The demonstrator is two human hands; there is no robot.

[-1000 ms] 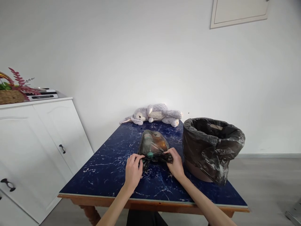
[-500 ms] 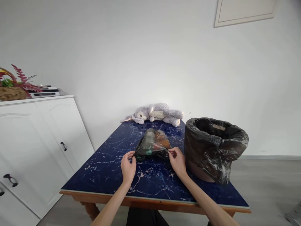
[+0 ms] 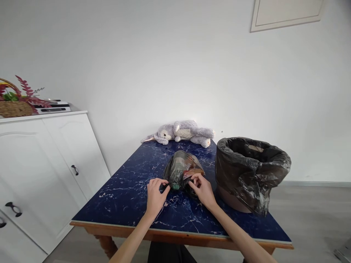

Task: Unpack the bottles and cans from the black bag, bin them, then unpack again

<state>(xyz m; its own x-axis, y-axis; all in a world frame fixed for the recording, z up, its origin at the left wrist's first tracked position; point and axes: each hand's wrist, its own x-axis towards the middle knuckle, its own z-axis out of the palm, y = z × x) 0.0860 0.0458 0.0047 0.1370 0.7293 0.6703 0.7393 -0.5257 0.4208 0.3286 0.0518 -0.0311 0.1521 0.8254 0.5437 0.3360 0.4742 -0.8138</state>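
A small dark see-through plastic bag [image 3: 183,168], filled with several items, lies in the middle of the blue marbled table [image 3: 128,197]. My left hand [image 3: 155,195] pinches the bag's near-left end, fingers closed on the plastic. At the near-right end my right hand [image 3: 202,190] pinches the bag too. Both hands rest low on the table, close together, right in front of the bag.
A brown bin lined with a black bag [image 3: 250,171] stands on the table's right side, next to my right hand. A grey plush rabbit [image 3: 181,132] lies at the far edge by the wall. A white cabinet [image 3: 41,171] with a basket [image 3: 14,106] stands on the left.
My hands had pulled the bag's ends apart half a second ago; now they have come back together at the bag's near end, and the bag has bunched up narrower.
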